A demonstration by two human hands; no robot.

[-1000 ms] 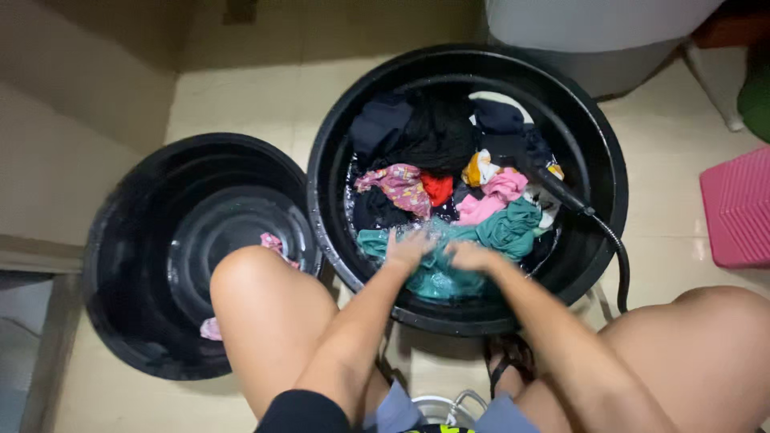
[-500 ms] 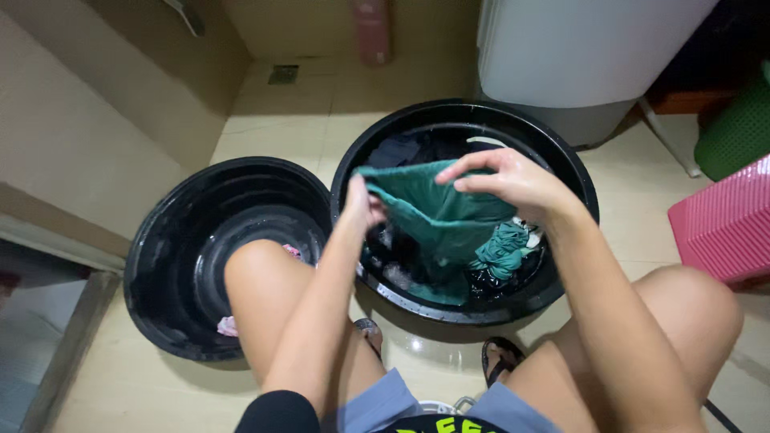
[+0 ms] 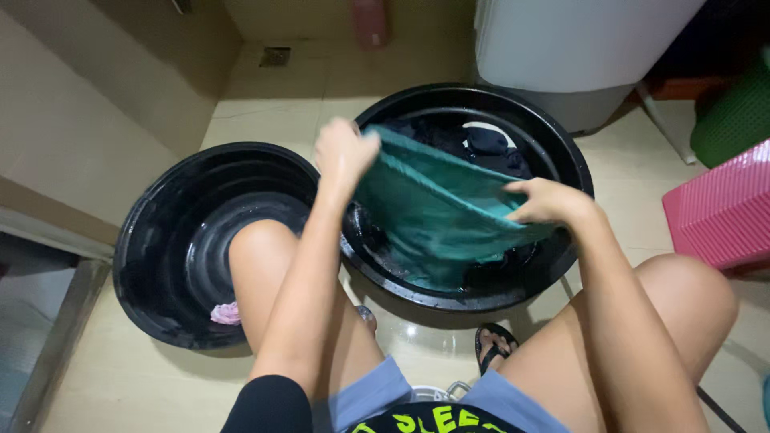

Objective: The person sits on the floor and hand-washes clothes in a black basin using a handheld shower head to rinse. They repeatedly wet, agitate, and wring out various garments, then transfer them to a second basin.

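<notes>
The person sits low on the tiled floor (image 3: 265,104) with both hands lifted over a large black wash basin (image 3: 571,172). The left hand (image 3: 343,152) is closed on one upper edge of a wet teal garment (image 3: 437,212), raised near the basin's left rim. The right hand (image 3: 549,200) is clamped on the opposite edge, lower and toward the right side. The hands are well apart, and the cloth is stretched between them in a slanting sheet, its lower part hanging down into the basin.

Behind the teal cloth, dark clothes (image 3: 481,140) lie in the basin; whether water stands under them cannot be told here. A second black basin (image 3: 152,232) sits just to the left, its rim close to the first, with a small pink cloth (image 3: 226,313) lying at its bottom by the person's left knee. A white appliance (image 3: 577,48) stands beyond the basins, and a pink plastic basket (image 3: 718,212) and a green one (image 3: 734,120) are at the right.

The risk seems mostly one of grip and drip. The garment looks soaked and heavy, so a loose pinch at either edge could let that side drop back and splash. Held this high and partly over the left rim, it could shed water onto the floor, which would likely turn slick under the sandalled foot (image 3: 493,345).
</notes>
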